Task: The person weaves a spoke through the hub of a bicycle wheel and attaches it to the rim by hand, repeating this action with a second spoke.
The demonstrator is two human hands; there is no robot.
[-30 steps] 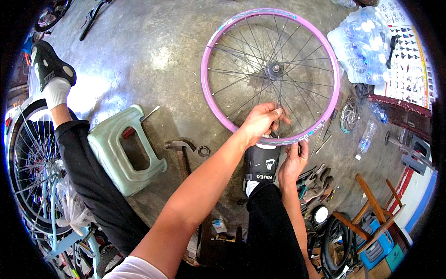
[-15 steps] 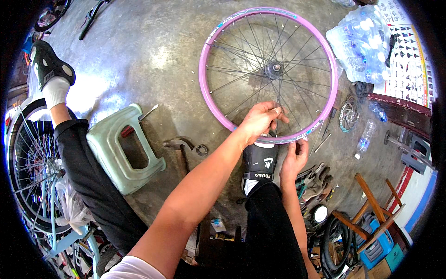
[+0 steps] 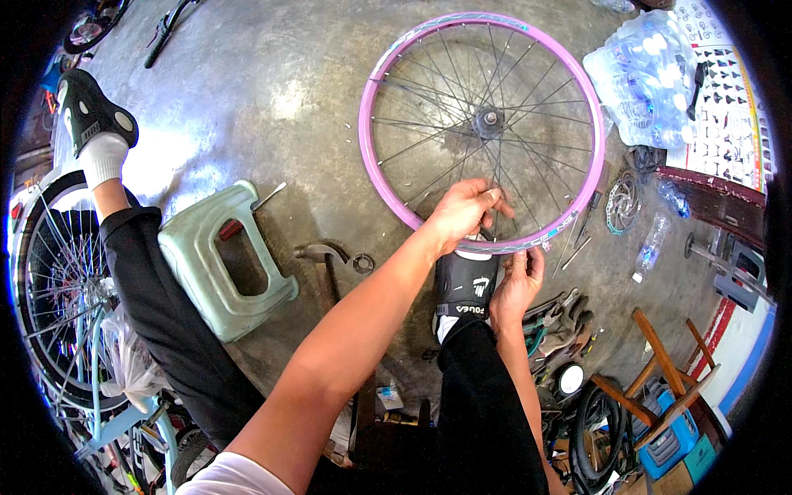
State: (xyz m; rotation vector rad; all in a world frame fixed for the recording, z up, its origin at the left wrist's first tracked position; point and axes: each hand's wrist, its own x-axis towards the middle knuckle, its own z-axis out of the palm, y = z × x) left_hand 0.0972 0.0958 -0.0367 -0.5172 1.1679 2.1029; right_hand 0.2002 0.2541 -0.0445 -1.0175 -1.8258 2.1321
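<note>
A pink bicycle rim (image 3: 365, 124) with black spokes (image 3: 528, 106) running to a dark hub (image 3: 488, 122) is in front of me, its near edge over my black shoe (image 3: 467, 285). My left hand (image 3: 469, 216) reaches across that near edge, thumb and fingers closed round a spoke just inside the rim; the fingertips are slightly blurred. Against the outer side of the rim, my right hand (image 3: 516, 289) has its thumb and fingers pinched together. What they hold, if anything, is too small to make out.
Left of my arms are a pale green stool (image 3: 194, 272), a screwdriver (image 3: 270, 196) and a hammer (image 3: 322, 254). On the right lie a brake disc (image 3: 623, 202), a plastic bottle (image 3: 652, 247), pliers (image 3: 565, 318) and packed water bottles (image 3: 639, 78). A bicycle wheel (image 3: 29, 272) stands far left.
My right hand has shifted slightly left and toward me along the rim's outer side. The left hand keeps its place at the spoke. The whole view has moved a little.
</note>
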